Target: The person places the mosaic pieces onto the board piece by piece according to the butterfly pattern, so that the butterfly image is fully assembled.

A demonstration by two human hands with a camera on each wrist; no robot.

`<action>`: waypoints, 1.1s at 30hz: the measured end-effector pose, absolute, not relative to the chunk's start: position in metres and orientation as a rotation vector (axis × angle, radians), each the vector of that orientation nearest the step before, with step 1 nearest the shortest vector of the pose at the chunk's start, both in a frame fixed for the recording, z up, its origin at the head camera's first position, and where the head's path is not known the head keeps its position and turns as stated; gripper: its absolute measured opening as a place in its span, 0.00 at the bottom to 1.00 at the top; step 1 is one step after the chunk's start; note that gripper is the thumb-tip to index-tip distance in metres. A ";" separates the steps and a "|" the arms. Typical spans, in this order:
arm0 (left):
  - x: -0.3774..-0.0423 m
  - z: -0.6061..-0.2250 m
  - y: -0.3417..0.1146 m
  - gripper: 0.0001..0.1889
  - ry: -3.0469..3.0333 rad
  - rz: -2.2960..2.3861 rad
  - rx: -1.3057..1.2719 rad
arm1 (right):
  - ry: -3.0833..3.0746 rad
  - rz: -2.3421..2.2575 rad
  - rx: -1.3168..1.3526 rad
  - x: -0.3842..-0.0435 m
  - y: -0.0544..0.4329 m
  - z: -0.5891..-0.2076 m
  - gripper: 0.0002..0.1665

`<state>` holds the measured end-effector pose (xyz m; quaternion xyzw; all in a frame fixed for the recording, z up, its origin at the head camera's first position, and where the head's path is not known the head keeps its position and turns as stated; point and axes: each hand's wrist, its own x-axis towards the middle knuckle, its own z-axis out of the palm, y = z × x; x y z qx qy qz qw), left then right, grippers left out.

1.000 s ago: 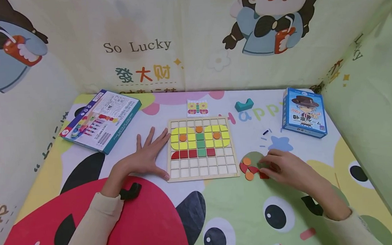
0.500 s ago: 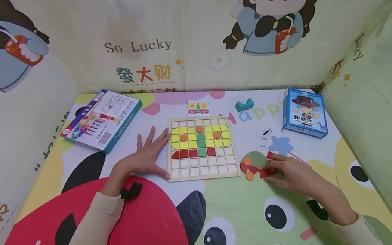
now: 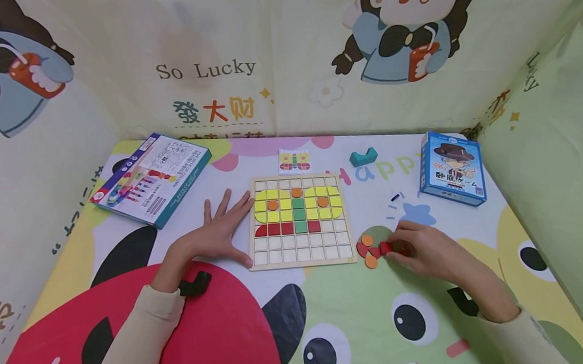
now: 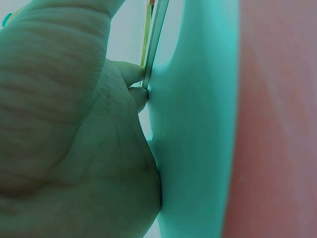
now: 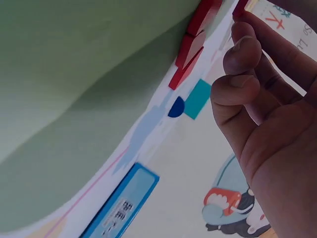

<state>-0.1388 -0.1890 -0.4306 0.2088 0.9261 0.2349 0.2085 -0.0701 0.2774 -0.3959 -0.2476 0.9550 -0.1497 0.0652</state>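
A wooden grid board (image 3: 302,263) lies mid-table, with yellow, green, red and orange pieces laid in a pattern in its upper rows. Against its left edge rests my left hand (image 3: 216,231), fingers spread, thumb at the lower corner. In the left wrist view its palm (image 4: 84,148) fills much of the picture. To the right of the board, my right hand (image 3: 428,249) pinches a red square tile (image 3: 386,247) between thumb and fingertips. Orange discs (image 3: 371,262) and red rounded pieces (image 3: 362,249) lie beside it. More red tiles (image 5: 190,49) show under the hand in the right wrist view.
A small butterfly pattern card (image 3: 294,160) lies behind the board. Farther right are a teal block (image 3: 363,156), a small dark blue piece (image 3: 395,197) and a blue game box (image 3: 452,167). A larger flat box (image 3: 151,179) lies at the back left.
My right hand has shifted slightly left and now pinches a red square tile at its fingertips, beside the loose pieces. The left hand and the board stay where they were.
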 end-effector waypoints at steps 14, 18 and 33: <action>-0.139 -0.431 -0.188 0.76 2.571 0.635 0.586 | 2.808 -0.565 -0.739 -0.114 0.235 -0.399 0.17; -0.140 -0.431 -0.189 0.75 2.574 0.636 0.587 | 2.806 -0.543 -0.749 -0.120 0.216 -0.397 0.20; -0.139 -0.431 -0.190 0.76 2.573 0.640 0.591 | 2.793 -0.405 -0.835 -0.132 0.177 -0.398 0.22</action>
